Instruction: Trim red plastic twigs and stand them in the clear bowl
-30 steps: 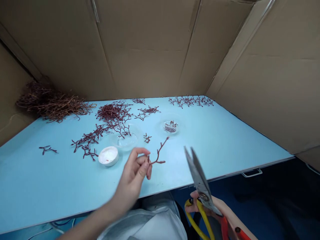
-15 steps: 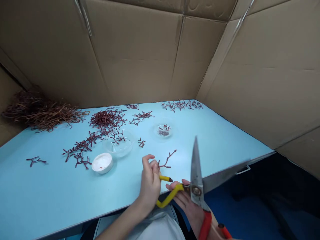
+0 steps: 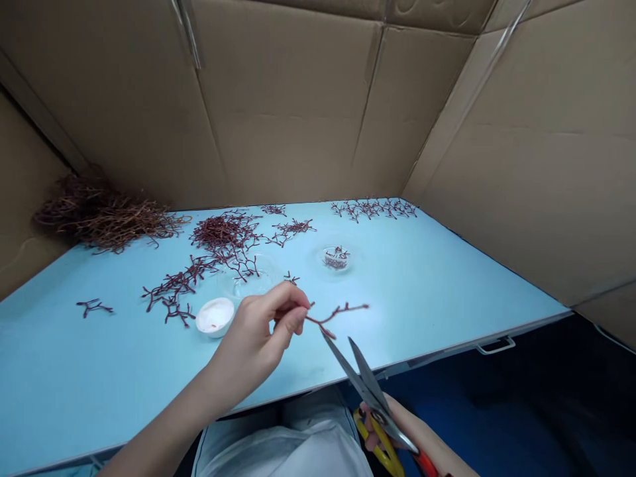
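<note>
Red-brown twig (image 3: 342, 309): thin, knobbly and forked, with swollen dark tips; in the air over the near part of the blue tabletop (image 3: 447, 285).
Left hand (image 3: 271, 324): thumb and fingers pinched on one end of the twig, which points off to the right.
Right hand (image 3: 370, 427): closed about the handles of the metal scissors (image 3: 370, 391); I see yellow and red grips, fingers partly hidden.
Blades: parted in a narrow V, one tip right at the twig's lower fork. I cannot tell whether they touch.
White bowl (image 3: 215, 317): just left of the left hand; small reddish speck inside.
Left clear dish (image 3: 265, 271): behind the left hand, forked sprigs lying over its left side.
Right clear dish (image 3: 328, 265): farther back, short cut bits inside.
Dark pile (image 3: 216, 232): dense, reddish, trailing sprigs toward the bowl.
Tangled heap (image 3: 112, 215): browner, far left, beside the cardboard wall (image 3: 293, 132).
Far-edge sprigs (image 3: 372, 209): loosely strung along the back right.
</note>
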A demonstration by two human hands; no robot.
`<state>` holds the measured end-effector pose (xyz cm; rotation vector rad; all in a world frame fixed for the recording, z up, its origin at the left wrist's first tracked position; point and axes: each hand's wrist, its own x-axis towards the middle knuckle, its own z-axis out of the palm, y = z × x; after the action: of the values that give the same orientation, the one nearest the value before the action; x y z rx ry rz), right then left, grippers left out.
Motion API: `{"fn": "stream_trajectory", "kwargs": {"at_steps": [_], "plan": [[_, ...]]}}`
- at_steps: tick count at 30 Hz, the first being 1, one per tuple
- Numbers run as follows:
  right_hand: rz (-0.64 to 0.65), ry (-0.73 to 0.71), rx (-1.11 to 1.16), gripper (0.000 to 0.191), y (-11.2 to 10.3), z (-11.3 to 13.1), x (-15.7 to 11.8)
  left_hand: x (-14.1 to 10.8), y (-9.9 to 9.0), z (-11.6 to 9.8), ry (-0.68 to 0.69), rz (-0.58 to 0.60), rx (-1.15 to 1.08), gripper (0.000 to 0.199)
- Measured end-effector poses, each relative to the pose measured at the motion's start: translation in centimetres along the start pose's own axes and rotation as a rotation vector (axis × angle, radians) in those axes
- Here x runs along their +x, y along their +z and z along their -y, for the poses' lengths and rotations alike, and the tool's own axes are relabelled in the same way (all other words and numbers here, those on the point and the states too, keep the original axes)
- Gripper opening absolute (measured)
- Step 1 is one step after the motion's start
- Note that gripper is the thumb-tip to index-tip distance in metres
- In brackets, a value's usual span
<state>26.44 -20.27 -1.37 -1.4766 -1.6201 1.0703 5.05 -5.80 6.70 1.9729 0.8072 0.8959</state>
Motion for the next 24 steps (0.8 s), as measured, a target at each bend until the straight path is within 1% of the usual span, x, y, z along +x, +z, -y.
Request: {"fn": "stream_trajectory", "kwargs": {"at_steps": [2,4,8,10,12,14,17,19,21,23,24], "plan": [[0.043,0.016,0.014,0.06,0.1,0.4,-0.3,-0.1,0.1,-0.4,0.055,0.069,0.107,0.014],[0.052,0.03,0.05,0.064,0.8,0.7,-0.2,-0.2,0.6,-0.4,0.09,0.091,0.181,0.013],[-0.071,0.041,0.137,0.077,2.8,1.9,0.7,-0.6,1.7,0.3,0.072,0.041,0.222,0.008],[-0.078,0.029,0.156,0.077,3.2,3.1,1.1,-0.8,2.1,0.6,0.061,0.03,0.198,0.008],[-0.049,0.024,0.142,0.073,3.0,4.3,1.4,-1.0,2.4,0.8,0.053,0.051,0.159,0.01],[-0.012,0.02,0.113,0.067,2.4,5.1,1.9,-1.1,2.5,1.0,0.04,0.066,0.133,0.01],[0.098,-0.04,0.089,0.065,1.4,5.0,2.5,-1.2,2.6,1.0,0.034,0.079,0.127,0.01],[0.135,-0.078,0.088,0.066,1.3,4.6,2.8,-1.2,2.6,1.0,0.029,0.085,0.131,0.008],[0.084,-0.075,0.091,0.065,1.5,4.4,2.9,-1.2,2.7,0.9,0.027,0.092,0.129,0.008],[-0.008,-0.056,0.09,0.063,1.9,4.4,2.9,-1.2,2.8,0.8,0.03,0.087,0.129,0.007],[-0.03,-0.053,0.09,0.063,2.0,4.4,2.9,-1.2,2.9,0.8,0.034,0.078,0.133,0.007]]}}
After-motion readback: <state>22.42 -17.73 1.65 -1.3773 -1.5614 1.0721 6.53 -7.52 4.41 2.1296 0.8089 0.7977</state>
